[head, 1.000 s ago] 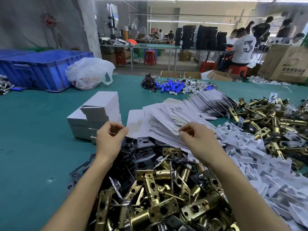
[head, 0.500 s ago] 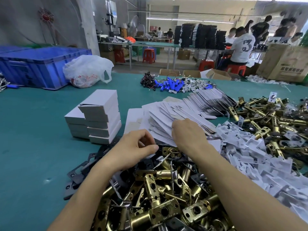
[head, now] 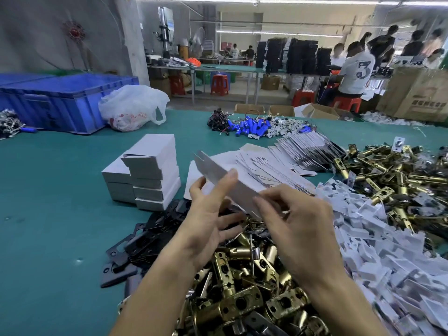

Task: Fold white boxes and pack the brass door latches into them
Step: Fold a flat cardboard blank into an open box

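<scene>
At frame centre our left hand (head: 208, 214) and right hand (head: 298, 226) pinch one flat white box (head: 213, 169) — above the brass latches (head: 242, 275).

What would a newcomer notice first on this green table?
First comes the flat white box, held up mid-table between the left hand and the right hand and not yet folded. Beneath it, nearest the camera, glitters a big heap of brass door latches. Left of the hands, a neat stack of folded white boxes stands on the green table.
</scene>
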A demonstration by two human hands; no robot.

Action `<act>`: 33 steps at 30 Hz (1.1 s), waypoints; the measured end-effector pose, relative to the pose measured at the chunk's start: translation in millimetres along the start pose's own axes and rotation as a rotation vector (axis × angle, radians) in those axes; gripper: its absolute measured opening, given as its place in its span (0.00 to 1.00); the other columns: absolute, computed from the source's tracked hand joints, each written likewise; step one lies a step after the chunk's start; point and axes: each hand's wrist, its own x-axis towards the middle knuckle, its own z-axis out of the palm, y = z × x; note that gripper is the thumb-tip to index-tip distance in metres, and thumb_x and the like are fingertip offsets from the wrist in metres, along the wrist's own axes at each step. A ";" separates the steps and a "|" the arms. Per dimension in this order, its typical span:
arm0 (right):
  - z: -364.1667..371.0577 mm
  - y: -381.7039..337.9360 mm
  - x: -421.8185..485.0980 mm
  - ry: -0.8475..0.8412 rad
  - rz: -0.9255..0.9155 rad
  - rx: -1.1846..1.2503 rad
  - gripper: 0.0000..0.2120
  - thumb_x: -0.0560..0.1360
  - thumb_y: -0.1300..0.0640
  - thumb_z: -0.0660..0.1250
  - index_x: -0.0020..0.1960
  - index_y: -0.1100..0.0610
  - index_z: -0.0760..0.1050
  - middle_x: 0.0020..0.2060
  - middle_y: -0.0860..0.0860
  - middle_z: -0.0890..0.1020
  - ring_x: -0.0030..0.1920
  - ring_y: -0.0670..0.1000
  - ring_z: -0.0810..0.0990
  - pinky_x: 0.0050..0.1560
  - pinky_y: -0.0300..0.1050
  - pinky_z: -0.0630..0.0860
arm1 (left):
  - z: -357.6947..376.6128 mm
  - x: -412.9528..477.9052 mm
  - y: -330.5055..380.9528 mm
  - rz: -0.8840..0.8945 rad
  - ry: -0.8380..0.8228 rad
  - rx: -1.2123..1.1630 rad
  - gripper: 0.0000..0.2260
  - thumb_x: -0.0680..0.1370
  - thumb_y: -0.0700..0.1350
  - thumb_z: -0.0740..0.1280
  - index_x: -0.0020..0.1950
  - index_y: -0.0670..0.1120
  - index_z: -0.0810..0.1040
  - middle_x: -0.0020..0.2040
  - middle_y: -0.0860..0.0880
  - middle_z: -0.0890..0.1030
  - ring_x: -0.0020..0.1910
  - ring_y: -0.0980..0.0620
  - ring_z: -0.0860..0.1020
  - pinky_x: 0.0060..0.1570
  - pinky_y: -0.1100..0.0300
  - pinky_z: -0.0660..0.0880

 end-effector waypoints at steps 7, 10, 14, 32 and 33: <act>3.5 -5.0 -14.2 -0.337 0.066 0.359 0.12 0.74 0.43 0.69 0.50 0.49 0.84 0.43 0.41 0.85 0.45 0.45 0.84 0.43 0.36 0.76 | 0.6 5.9 0.1 -0.011 -0.061 -0.273 0.44 0.67 0.61 0.74 0.77 0.41 0.65 0.58 0.39 0.81 0.47 0.43 0.82 0.46 0.51 0.80; 0.5 3.2 -14.4 -0.323 0.125 0.413 0.14 0.74 0.40 0.64 0.53 0.47 0.82 0.47 0.42 0.84 0.49 0.45 0.82 0.47 0.37 0.77 | -1.1 5.1 -0.3 -0.066 -0.135 -0.252 0.35 0.72 0.67 0.64 0.63 0.37 0.75 0.49 0.41 0.84 0.44 0.45 0.85 0.42 0.53 0.82; -1.3 10.8 -16.6 -0.225 0.077 0.293 0.21 0.67 0.44 0.74 0.59 0.42 0.77 0.54 0.39 0.80 0.54 0.44 0.80 0.50 0.30 0.73 | -1.9 0.1 0.7 -0.087 -0.412 -0.242 0.35 0.78 0.69 0.53 0.59 0.42 0.84 0.52 0.42 0.86 0.50 0.44 0.85 0.50 0.52 0.82; 1.1 13.5 -11.2 -0.278 -0.295 0.090 0.21 0.72 0.55 0.67 0.64 0.46 0.75 0.66 0.44 0.75 0.37 0.49 0.80 0.43 0.47 0.80 | 5.1 -1.0 -5.1 -0.150 -0.327 -0.245 0.31 0.75 0.69 0.57 0.48 0.47 0.89 0.49 0.45 0.85 0.48 0.47 0.85 0.56 0.53 0.77; 0.1 13.7 -10.6 -0.283 -0.295 0.069 0.20 0.72 0.55 0.66 0.64 0.47 0.75 0.66 0.45 0.75 0.38 0.49 0.80 0.44 0.46 0.80 | 6.2 -1.3 -5.8 -0.148 -0.324 -0.246 0.31 0.75 0.69 0.57 0.48 0.47 0.89 0.49 0.45 0.85 0.48 0.47 0.84 0.56 0.53 0.77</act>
